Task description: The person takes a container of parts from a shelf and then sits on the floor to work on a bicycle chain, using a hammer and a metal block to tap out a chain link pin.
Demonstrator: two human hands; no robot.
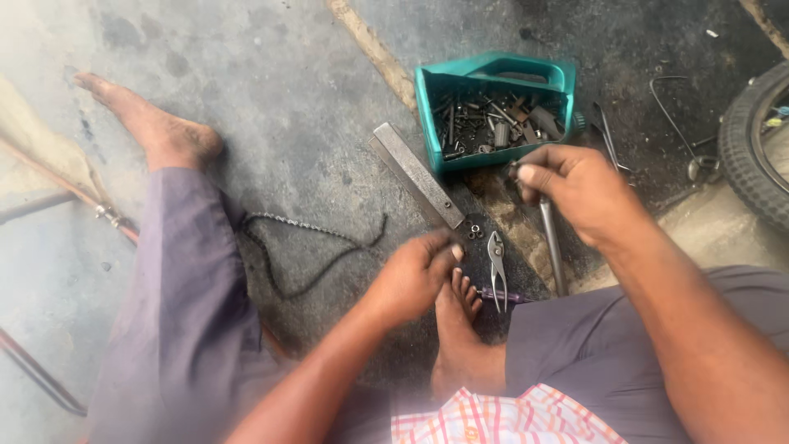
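Note:
I sit on a concrete floor with my legs spread. My left hand [415,275] rests low by my right foot [460,325], fingers curled at the near end of a flat grey metal bar [417,174]; whether it pinches anything is hidden. My right hand [575,193] is closed around the top of a long metal rod [551,247] that stands on the floor. A few small nuts [473,232] lie by the bar's end. Slip-joint pliers [496,256] lie between my hands. A bicycle chain [316,251] snakes out left of my left hand.
A teal plastic box [493,111] full of bolts and small parts stands beyond the bar. A bicycle tyre [752,152] is at the right edge, with bent wire [674,115] near it. Thin frame tubes [49,201] lie at the left by my left foot [156,127].

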